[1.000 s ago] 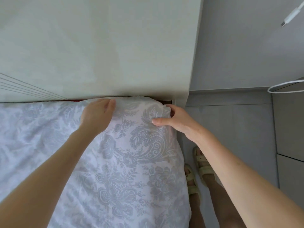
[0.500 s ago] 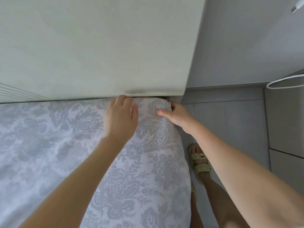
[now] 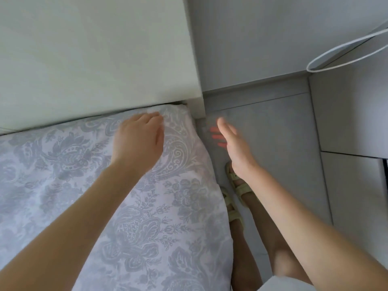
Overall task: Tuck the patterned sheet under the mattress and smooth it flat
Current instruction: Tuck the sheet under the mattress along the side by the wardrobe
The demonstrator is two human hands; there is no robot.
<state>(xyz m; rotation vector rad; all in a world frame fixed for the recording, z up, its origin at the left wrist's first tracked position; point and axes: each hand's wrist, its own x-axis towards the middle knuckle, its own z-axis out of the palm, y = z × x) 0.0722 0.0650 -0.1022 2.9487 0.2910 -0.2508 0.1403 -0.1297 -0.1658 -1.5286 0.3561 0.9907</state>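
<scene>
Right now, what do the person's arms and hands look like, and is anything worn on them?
Both forearms are bare, no sleeves, watch or rings in view. The right hand shows coral-painted fingernails; the left hand's nails are hidden. Feet wear pale yellow sandals.

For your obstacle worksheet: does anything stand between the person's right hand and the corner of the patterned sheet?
Nothing visible does. The right hand hangs open over the floor, beside the bed, with only a bare gap to the patterned sheet corner. The left hand already rests on it.
</scene>
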